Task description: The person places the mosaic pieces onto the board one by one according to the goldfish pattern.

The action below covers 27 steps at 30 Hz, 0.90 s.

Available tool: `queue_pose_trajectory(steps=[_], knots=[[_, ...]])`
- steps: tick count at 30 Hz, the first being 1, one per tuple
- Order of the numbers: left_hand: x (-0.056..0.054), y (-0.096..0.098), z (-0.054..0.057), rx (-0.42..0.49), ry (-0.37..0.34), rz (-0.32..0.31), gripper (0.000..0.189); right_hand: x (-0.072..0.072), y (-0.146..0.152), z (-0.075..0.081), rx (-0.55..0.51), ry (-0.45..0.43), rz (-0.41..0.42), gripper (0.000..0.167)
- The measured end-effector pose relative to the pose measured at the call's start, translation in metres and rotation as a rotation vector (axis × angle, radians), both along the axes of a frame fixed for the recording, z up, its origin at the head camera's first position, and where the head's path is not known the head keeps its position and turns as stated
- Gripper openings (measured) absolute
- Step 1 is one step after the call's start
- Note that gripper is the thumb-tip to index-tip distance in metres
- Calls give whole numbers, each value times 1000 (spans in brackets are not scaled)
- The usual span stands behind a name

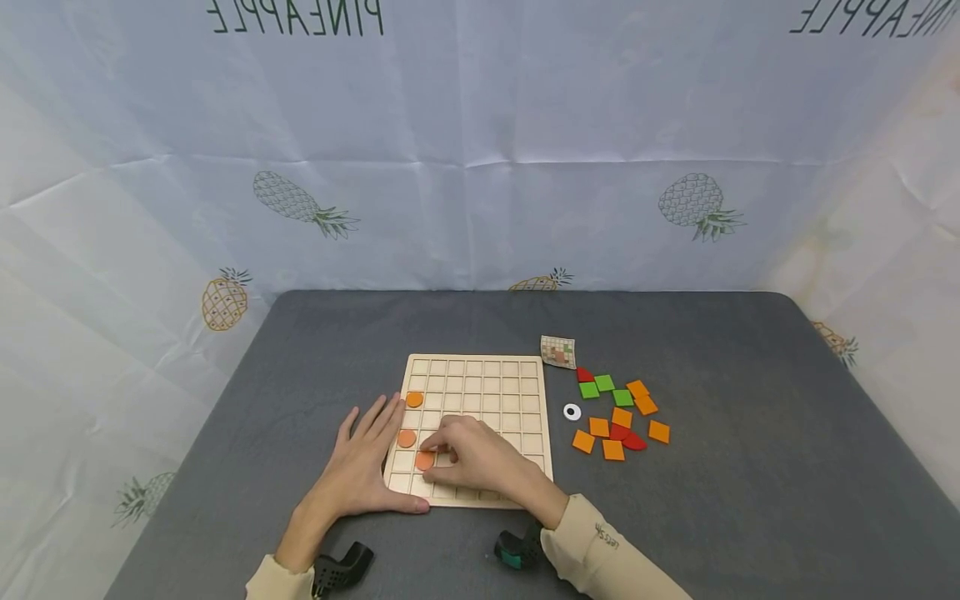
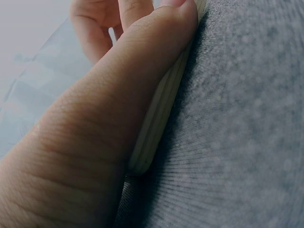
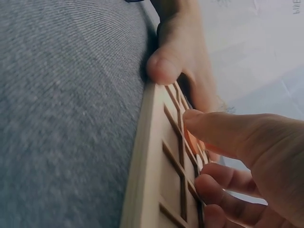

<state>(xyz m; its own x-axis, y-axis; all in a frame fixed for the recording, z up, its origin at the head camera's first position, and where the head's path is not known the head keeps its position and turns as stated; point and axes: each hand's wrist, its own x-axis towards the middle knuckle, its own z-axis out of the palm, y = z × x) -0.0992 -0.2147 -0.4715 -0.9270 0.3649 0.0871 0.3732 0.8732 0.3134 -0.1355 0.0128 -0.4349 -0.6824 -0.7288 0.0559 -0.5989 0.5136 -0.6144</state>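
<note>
A square wooden grid board (image 1: 472, 383) lies on the grey table. My left hand (image 1: 363, 467) is spread at its front left corner, the thumb along the front edge and the fingertips by the left edge. In the left wrist view, that thumb (image 2: 142, 42) lies along the board's side (image 2: 159, 114). With thumb and forefinger, my right hand (image 1: 476, 454) pinches an orange disc (image 1: 424, 461) in a cell near the front left. Two more orange discs sit in the leftmost column, one (image 1: 407, 438) close by and another (image 1: 414, 400) farther back.
Right of the board lie several orange squares (image 1: 613, 450), green squares (image 1: 604, 382) and red pieces (image 1: 634, 442). A white ring (image 1: 572, 412) is near the board's right edge. A small pattern card (image 1: 558, 352) lies at its back right corner. Pineapple-print cloth (image 1: 480, 225) hangs behind the table.
</note>
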Motion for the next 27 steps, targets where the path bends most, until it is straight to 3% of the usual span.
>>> queue_pose_trajectory(steps=[12,27], knots=[[0,0,-1,12,-8,5,143,2,38,13,-43,-12,-41,24],[-1,0,-2,23,-2,1,143,7,125,17,-88,84,-181,19]])
